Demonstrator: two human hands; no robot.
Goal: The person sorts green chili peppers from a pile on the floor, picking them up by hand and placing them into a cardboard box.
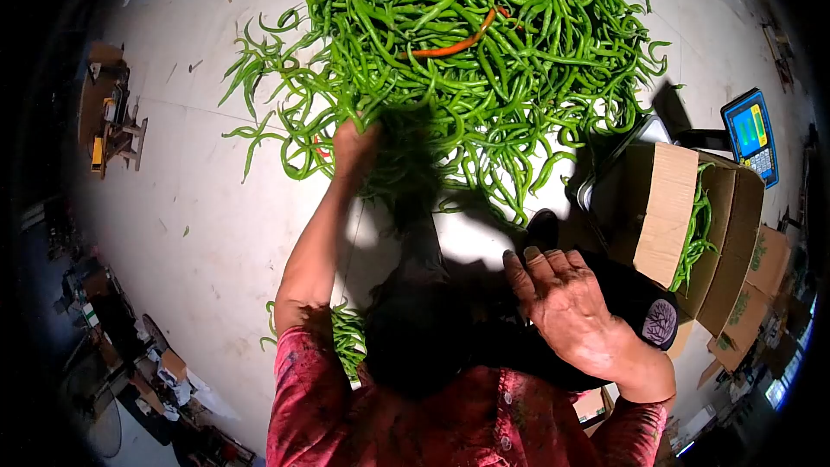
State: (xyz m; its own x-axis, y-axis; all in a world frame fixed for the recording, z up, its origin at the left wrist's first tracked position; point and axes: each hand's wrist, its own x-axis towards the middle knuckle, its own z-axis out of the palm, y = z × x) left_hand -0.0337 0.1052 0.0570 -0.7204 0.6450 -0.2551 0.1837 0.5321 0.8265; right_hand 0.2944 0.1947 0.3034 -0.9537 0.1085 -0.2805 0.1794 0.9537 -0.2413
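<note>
Loosely extended fingers (pixel 539 266) are shown on the right hand (pixel 569 310); green peppers (pixel 553 35) are touched by the left hand (pixel 354 149), grip unclear.

Looks like a produce packing room or storeroom to me: a great heap of green peppers (pixel 553 30) lies right on the pale floor (pixel 207 216), what seems a weighing scale (pixel 750 134) with a keypad stands by an open cardboard box (pixel 664 216) holding more peppers, and clutter (pixel 177 372) sits along the dim edges.
</note>
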